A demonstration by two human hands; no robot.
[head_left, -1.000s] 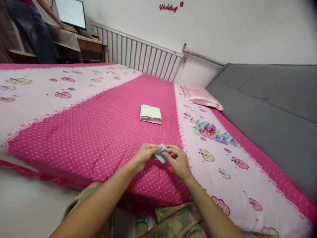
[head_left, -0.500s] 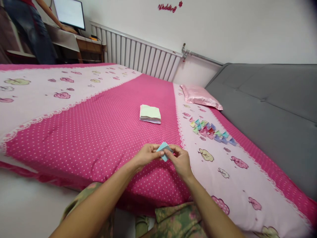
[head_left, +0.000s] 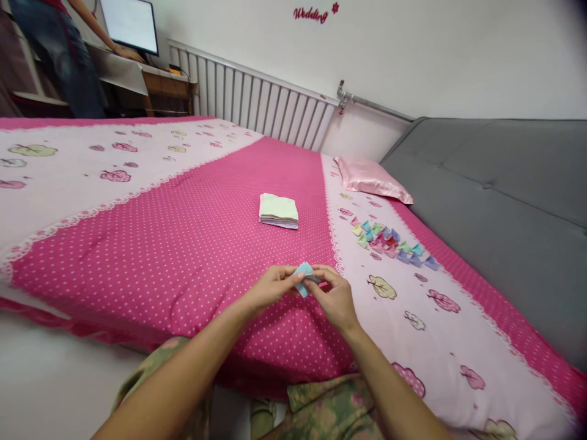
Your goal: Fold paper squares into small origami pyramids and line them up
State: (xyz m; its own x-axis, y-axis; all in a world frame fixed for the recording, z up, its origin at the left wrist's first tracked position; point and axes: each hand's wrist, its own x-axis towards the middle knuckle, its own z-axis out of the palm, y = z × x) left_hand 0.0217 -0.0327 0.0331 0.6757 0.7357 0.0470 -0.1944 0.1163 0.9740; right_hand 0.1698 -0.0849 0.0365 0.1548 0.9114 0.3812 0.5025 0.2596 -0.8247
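Between my two hands, above the near part of the bed, is a small piece of folded light-blue paper [head_left: 302, 289]. My left hand [head_left: 274, 285] pinches its left side, the thumb lying across the front. On its right side, my right hand [head_left: 334, 296] grips it between thumb and fingers. The fingertips behind the paper are hidden. Farther off on the pink dotted cover lies a stack of square paper sheets [head_left: 278, 211], pale green on top. Over to the right, several small folded paper pieces [head_left: 389, 243] in many colours sit in a cluster.
A pink satin pillow [head_left: 372, 180] lies by the grey padded headboard [head_left: 495, 201]. White radiator bars [head_left: 247, 91] run along the wall behind the bed [head_left: 183, 244]. At the far left a person [head_left: 55, 55] stands beside a desk with a monitor [head_left: 129, 24].
My left thumb has slid a little higher and to the right over the folded paper, whose visible faces have shifted slightly. Both hands stay in nearly the same place.
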